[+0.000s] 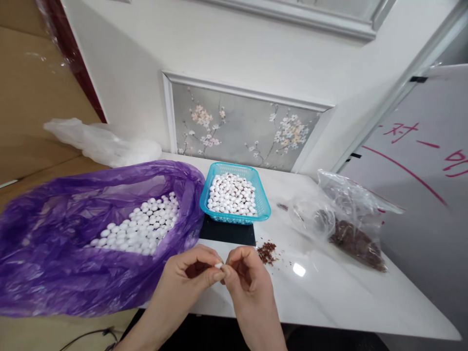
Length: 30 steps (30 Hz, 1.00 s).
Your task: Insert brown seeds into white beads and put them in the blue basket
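Observation:
My left hand point(190, 279) pinches a small white oval piece point(218, 265) between thumb and forefinger. Closed in a pinch too, my right hand point(250, 285) meets it at the fingertips, on the other end of the same piece. Both hands are over the front edge of the white table. Beyond them stands a blue plastic basket point(263, 214) full of similar white ovals point(232, 195). To the left, an open purple plastic bag point(84, 282) holds many more white ovals point(142, 229). A small heap of reddish-brown bits point(266, 252) lies just past my right hand.
Under the basket's front lies a flat black object point(228, 231). At right, a clear bag point(354, 200) of brown material leans by a clear plastic container point(310, 214) and a whiteboard point(420, 136). Crumpled white plastic point(106, 144) lies back left. A wall point(241, 63) borders the table point(336, 297).

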Each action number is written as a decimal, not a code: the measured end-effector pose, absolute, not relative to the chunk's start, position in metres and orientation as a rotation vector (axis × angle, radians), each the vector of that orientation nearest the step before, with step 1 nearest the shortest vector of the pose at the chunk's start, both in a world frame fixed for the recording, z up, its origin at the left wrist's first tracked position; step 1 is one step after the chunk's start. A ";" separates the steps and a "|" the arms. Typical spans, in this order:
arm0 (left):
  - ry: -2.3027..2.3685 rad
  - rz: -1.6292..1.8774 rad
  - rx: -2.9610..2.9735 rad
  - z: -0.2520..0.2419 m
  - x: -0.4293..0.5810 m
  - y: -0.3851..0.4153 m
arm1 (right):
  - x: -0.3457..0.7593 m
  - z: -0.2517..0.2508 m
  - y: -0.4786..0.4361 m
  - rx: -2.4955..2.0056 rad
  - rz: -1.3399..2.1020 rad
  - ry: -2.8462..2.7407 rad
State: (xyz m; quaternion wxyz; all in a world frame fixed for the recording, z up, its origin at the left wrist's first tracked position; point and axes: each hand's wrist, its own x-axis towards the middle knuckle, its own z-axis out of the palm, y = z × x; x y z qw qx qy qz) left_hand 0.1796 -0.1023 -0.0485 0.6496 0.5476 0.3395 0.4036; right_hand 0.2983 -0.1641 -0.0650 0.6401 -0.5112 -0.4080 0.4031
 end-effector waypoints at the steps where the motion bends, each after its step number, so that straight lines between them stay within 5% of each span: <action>1: 0.749 0.892 1.184 -0.049 0.181 -0.103 | 0.299 -0.066 -0.163 -1.133 0.944 -0.899; 11: 0.696 0.743 0.705 -0.043 0.180 -0.102 | 0.342 -0.076 -0.178 -1.299 0.618 -0.803; 30: 0.752 0.863 1.013 -0.045 0.197 -0.107 | 0.401 -0.105 -0.185 -1.877 0.247 -1.126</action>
